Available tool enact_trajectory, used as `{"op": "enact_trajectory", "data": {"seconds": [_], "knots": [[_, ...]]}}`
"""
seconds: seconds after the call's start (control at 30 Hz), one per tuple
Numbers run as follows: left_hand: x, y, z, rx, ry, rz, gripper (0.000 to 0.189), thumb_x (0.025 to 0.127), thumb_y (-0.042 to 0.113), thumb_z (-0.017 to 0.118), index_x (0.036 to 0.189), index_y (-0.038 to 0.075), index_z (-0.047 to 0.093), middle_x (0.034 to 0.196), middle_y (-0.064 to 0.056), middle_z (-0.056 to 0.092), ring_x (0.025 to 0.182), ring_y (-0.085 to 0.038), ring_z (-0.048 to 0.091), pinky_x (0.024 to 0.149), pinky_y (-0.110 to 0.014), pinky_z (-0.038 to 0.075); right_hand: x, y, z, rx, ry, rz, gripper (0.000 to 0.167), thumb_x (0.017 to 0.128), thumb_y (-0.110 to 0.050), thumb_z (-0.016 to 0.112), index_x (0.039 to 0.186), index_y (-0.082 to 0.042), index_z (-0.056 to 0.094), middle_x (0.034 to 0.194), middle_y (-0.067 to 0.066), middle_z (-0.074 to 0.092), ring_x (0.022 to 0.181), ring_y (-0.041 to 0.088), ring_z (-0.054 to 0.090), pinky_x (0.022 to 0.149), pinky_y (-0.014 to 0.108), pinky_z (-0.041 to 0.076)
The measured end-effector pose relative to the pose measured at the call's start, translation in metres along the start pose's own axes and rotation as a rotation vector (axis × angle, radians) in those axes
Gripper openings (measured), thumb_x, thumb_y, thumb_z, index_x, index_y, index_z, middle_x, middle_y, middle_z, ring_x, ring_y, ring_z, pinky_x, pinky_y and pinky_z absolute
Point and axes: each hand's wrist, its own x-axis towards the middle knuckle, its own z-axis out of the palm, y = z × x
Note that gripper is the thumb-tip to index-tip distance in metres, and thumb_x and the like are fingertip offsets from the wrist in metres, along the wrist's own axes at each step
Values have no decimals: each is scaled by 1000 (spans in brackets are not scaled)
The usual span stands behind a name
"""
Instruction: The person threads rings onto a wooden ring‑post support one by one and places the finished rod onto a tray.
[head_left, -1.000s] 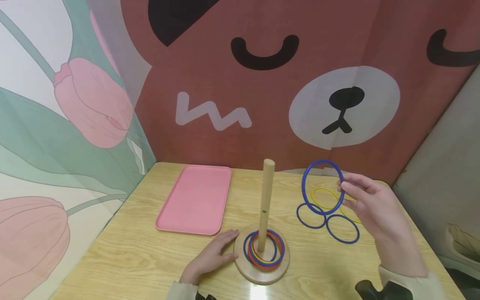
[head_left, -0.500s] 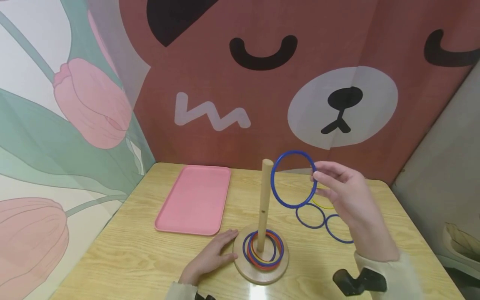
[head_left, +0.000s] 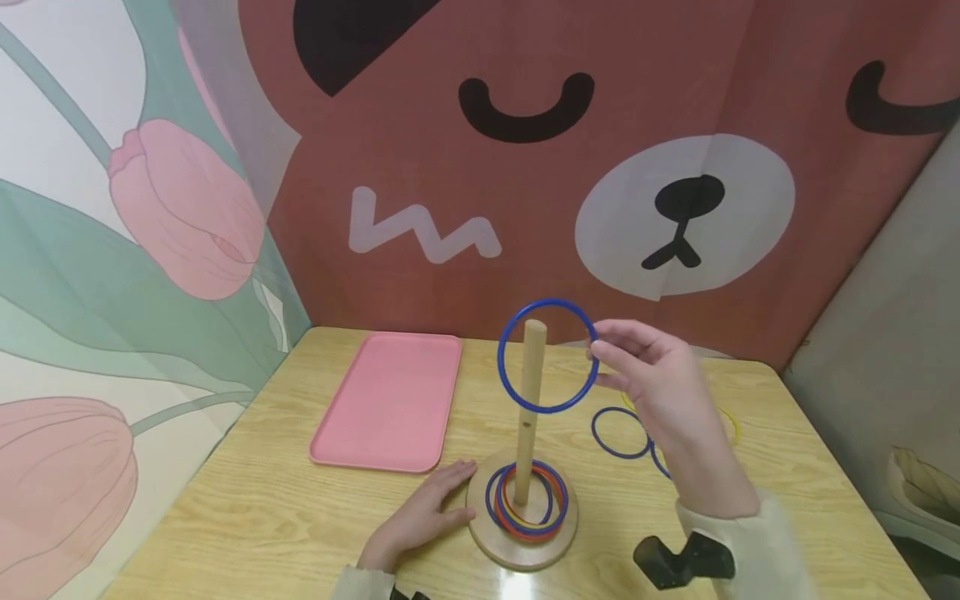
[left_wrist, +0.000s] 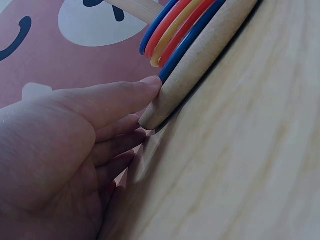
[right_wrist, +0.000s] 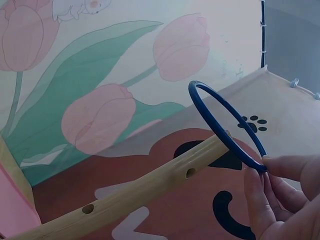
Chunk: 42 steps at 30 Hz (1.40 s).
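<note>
My right hand pinches a blue ring by its right side, between thumb and fingers. The ring is held up, tilted, at the top of a wooden post. In the right wrist view the post's tip meets the ring's opening; whether it passes through I cannot tell. Several blue, red and yellow rings lie around the post's foot on its round wooden base. My left hand rests beside that base with extended fingers, the thumb touching its edge.
A pink tray lies left of the post. Right of it, on the table, are two loose blue rings and yellow rings, partly hidden behind my right hand. A printed cloth hangs behind the table.
My right hand has carried the blue ring leftward from above the loose rings to the post's top, and the ring now faces the head camera more. The left hand stays at the base.
</note>
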Motion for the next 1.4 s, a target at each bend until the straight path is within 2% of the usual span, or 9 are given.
{"op": "enact_trajectory", "data": {"seconds": [0.3, 0.63, 0.9, 1.13, 1.4], "knots": [[0, 0, 0, -7, -2, 7, 65, 91, 36, 63, 145, 6, 43, 152, -14, 41, 143, -39, 33, 114, -64, 25, 2, 10, 6, -6, 40, 35, 8, 91, -11, 66, 93, -17, 71, 84, -7, 70, 75, 6, 65, 73, 25, 61], [0, 1, 1, -15, -2, 3, 66, 91, 37, 64, 145, 5, 42, 152, -15, 41, 143, -39, 32, 115, -64, 23, 0, 26, 3, -63, 88, 104, 7, 91, -15, 67, 92, -21, 71, 84, -9, 69, 78, 4, 65, 73, 23, 61], [0, 1, 1, -17, -2, -6, 67, 91, 37, 64, 145, 5, 42, 153, -15, 40, 143, -39, 32, 115, -64, 23, -6, 47, -2, -100, 111, 159, 11, 92, -13, 66, 92, -22, 71, 86, -11, 69, 83, 4, 65, 73, 22, 60], [0, 1, 0, -17, 4, -2, 66, 91, 35, 64, 145, 5, 43, 152, -16, 40, 143, -39, 32, 115, -64, 23, -12, 70, -6, -146, 154, 245, 7, 90, -14, 68, 97, -17, 69, 86, -10, 67, 83, 4, 64, 73, 21, 60], [0, 0, 1, -14, 11, -2, 66, 91, 36, 64, 145, 6, 43, 152, -15, 41, 143, -38, 33, 116, -64, 23, -20, 94, -10, -186, 160, 266, 14, 90, -10, 67, 104, -5, 68, 86, -9, 68, 85, 4, 64, 74, 24, 61]]}}
